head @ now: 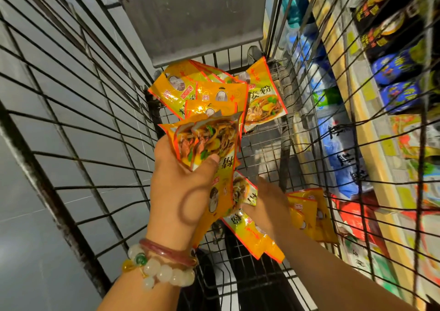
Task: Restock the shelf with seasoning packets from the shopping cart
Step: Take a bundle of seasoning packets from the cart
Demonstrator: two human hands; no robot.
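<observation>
Left hand (181, 186) gripping a bunch of yellow seasoning packets (209, 144); right hand (266, 206), blurred, grip unclear, reaching among loose packets (307, 210) in wire shopping cart (95, 120); stocked shelf (381, 96) showing beyond mesh.

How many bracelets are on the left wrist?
2: a reddish bangle nearest the hand, and a pale bead bracelet just behind it on the forearm.

Right hand (266, 206) motion-blurred, grip unclear; shelf goods (390, 72) blurred behind cart wire (357, 144).
</observation>
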